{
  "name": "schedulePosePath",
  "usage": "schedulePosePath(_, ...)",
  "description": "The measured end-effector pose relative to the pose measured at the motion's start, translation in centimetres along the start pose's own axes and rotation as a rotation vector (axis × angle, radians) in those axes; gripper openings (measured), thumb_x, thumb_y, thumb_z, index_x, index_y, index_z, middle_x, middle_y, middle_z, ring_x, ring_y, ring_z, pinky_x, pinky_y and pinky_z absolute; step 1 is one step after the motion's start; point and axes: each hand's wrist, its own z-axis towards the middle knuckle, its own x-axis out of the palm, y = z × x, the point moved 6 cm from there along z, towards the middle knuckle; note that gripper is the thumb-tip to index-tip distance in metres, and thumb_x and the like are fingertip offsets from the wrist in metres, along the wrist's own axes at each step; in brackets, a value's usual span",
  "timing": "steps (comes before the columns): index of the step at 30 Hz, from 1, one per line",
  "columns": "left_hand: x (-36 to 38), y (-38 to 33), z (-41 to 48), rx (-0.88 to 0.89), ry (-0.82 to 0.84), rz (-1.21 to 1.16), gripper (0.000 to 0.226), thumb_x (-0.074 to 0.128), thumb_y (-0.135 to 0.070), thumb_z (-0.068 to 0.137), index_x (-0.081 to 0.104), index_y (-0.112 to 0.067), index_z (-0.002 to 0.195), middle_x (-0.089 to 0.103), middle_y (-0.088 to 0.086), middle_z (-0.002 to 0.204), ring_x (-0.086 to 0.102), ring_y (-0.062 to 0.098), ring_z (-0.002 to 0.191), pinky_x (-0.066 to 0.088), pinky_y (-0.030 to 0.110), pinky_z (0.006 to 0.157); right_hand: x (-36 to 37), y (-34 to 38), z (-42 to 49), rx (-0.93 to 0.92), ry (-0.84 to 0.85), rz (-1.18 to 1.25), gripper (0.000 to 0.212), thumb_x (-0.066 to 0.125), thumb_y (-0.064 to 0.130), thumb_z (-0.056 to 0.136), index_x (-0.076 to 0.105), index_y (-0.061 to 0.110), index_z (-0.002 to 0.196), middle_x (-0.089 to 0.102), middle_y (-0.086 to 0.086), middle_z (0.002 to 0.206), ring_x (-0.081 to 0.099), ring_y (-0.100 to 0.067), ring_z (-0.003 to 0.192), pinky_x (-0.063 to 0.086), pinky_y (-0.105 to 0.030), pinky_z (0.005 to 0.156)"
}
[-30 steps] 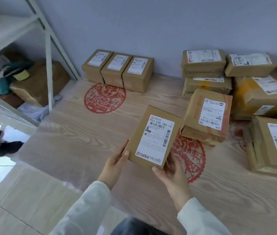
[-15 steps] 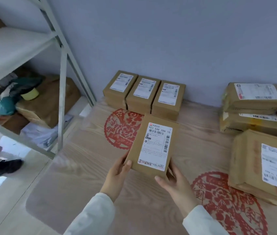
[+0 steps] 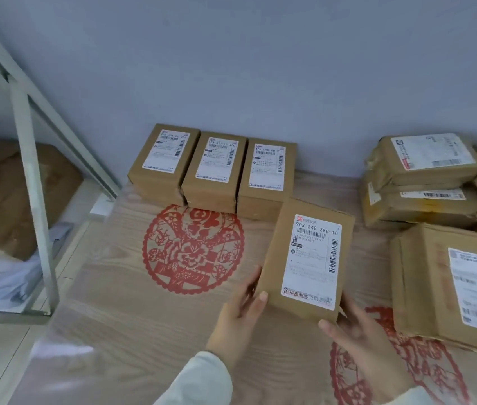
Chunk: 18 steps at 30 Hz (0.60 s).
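Parcel in both hands, one space open at the end of the row.

I grip the labelled box (image 3: pixel 304 261) by its near end, label up (code 903 S48 Z88-10): left hand (image 3: pixel 240 314) with its thumb curled onto the left edge, right hand (image 3: pixel 360 343) cupped under the near right corner. The box's long axis runs away from me toward the wall (image 3: pixel 260 68), matching the three boxes (image 3: pixel 214 168) lined up there. It sits over the table (image 3: pixel 143 317), its far end near the rightmost box (image 3: pixel 266 176). I judge the free spot lies ahead and slightly right, on my right hand's side.
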Motion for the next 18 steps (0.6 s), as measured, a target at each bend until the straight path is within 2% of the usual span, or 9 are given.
schedulePosePath(2, 2.2, 0.0, 1.5, -0.011, 0.035, 0.004, 0.048, 0.054, -0.026, 0.093, 0.044, -0.023, 0.139, 0.054, -0.014, 0.136, 0.048, -0.006, 0.124, 0.037, 0.014, 0.104, -2.5, 0.2, 0.6, 0.017, -0.058, -0.015, 0.064, 0.073, 0.008, 0.073, 0.046, 0.041, 0.121, 0.061, 0.031, 0.107, 0.06, 0.016, 0.094, 0.046, -0.002, 0.067)
schedulePosePath(3, 3.1, -0.1, 2.2, -0.012, 0.042, 0.018, 0.048, 0.054, -0.028, 0.094, 0.043, -0.024, 0.14, 0.053, -0.015, 0.137, 0.047, -0.006, 0.125, 0.037, 0.015, 0.105, -3.4, 0.5, 1.0, 0.021, -0.059, -0.02, 0.061, 0.076, 0.013, 0.074, 0.047, 0.044, 0.117, 0.061, 0.03, 0.107, 0.06, 0.017, 0.093, 0.046, -0.003, 0.068)
schedulePosePath(6, 5.0, -0.1, 4.3, -0.016, 0.031, 0.042, 0.047, 0.053, -0.03, 0.097, 0.042, -0.025, 0.142, 0.053, -0.015, 0.137, 0.046, -0.004, 0.127, 0.035, 0.02, 0.109, -5.2, 1.1, 2.8, 0.011, -0.014, -0.055, 0.078, 0.083, 0.044, 0.063, 0.045, 0.04, 0.131, 0.06, 0.025, 0.123, 0.057, 0.006, 0.113, 0.044, -0.016, 0.09)
schedulePosePath(8, 5.9, -0.1, 5.6, -0.024, 0.004, 0.032, 0.046, 0.051, -0.025, 0.097, 0.042, -0.024, 0.142, 0.054, -0.014, 0.137, 0.046, -0.005, 0.126, 0.035, 0.022, 0.11, -6.2, 1.5, 4.3, 0.015, -0.007, -0.06, 0.071, 0.08, 0.039, 0.071, 0.045, 0.038, 0.133, 0.061, 0.025, 0.122, 0.057, 0.005, 0.113, 0.042, -0.024, 0.098)
schedulePosePath(9, 6.3, -0.1, 6.1, -0.032, -0.011, 0.022, 0.045, 0.05, -0.023, 0.097, 0.042, -0.024, 0.142, 0.054, -0.014, 0.137, 0.046, -0.005, 0.126, 0.035, 0.023, 0.11, -6.4, 1.6, 5.0, 0.014, 0.004, -0.064, 0.066, 0.075, 0.033, 0.072, 0.045, 0.039, 0.131, 0.062, 0.027, 0.118, 0.057, 0.007, 0.111, 0.043, -0.023, 0.097)
schedulePosePath(12, 7.0, -0.1, 7.5, -0.032, -0.061, 0.026, 0.044, 0.05, -0.021, 0.098, 0.043, -0.024, 0.141, 0.054, -0.017, 0.135, 0.047, -0.008, 0.124, 0.035, 0.019, 0.109, -7.1, 1.6, 7.1, 0.021, 0.02, -0.051, 0.062, 0.07, 0.021, 0.078, 0.043, 0.037, 0.131, 0.062, 0.032, 0.11, 0.055, 0.016, 0.105, 0.046, -0.008, 0.081)
schedulePosePath(14, 7.4, 0.1, 8.3, -0.037, -0.092, 0.036, 0.044, 0.05, -0.022, 0.098, 0.043, -0.024, 0.141, 0.055, -0.019, 0.133, 0.047, -0.011, 0.121, 0.037, 0.013, 0.103, -7.4, 1.4, 8.3, 0.026, 0.021, -0.04, 0.062, 0.068, 0.02, 0.08, 0.043, 0.032, 0.136, 0.061, 0.031, 0.113, 0.054, 0.018, 0.105, 0.044, -0.002, 0.078)
schedulePosePath(16, 7.6, 0.3, 9.0, -0.041, -0.127, 0.042, 0.043, 0.05, -0.022, 0.098, 0.044, -0.024, 0.14, 0.056, -0.021, 0.13, 0.048, -0.013, 0.118, 0.039, 0.005, 0.094, -7.7, 1.4, 9.4, 0.015, 0.023, -0.047, 0.062, 0.066, 0.023, 0.082, 0.044, 0.028, 0.14, 0.062, 0.029, 0.115, 0.054, 0.015, 0.108, 0.043, -0.001, 0.082)
schedulePosePath(18, 7.8, 0.4, 9.8, -0.038, -0.162, 0.05, 0.041, 0.051, -0.023, 0.097, 0.046, -0.027, 0.137, 0.057, -0.022, 0.127, 0.05, -0.013, 0.116, 0.039, 0.002, 0.089, -7.8, 1.2, 10.4, 0.0, 0.013, -0.04, 0.062, 0.066, 0.026, 0.083, 0.044, 0.027, 0.14, 0.063, 0.025, 0.119, 0.056, 0.009, 0.112, 0.044, -0.008, 0.092)
